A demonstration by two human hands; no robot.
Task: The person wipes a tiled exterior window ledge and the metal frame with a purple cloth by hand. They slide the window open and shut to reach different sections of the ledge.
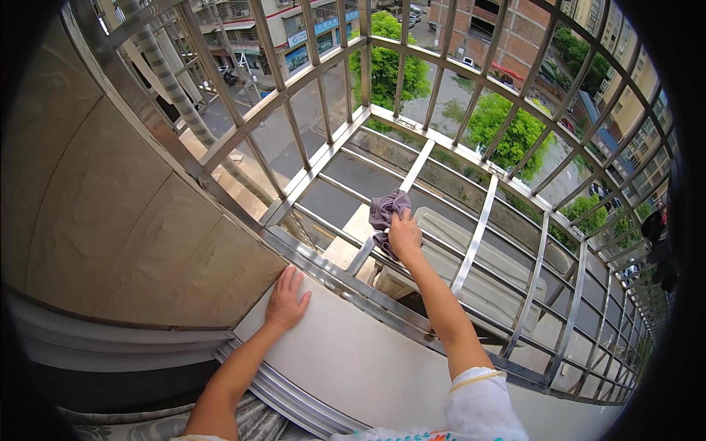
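My right hand is stretched out over the floor bars of a stainless steel window cage and grips a crumpled purple-grey cloth. The cloth lies around a flat metal crossbar, and part of it hangs below my fingers. On the pale window sill, my left hand rests flat with its fingers apart, near the corner where the sill meets the beige wall panel. It holds nothing.
Upright metal bars enclose the cage. Beneath the floor bars sits a light-coloured outdoor unit's top, with a street far below. A metal window track and patterned curtain lie near me. Dark items hang at the far right.
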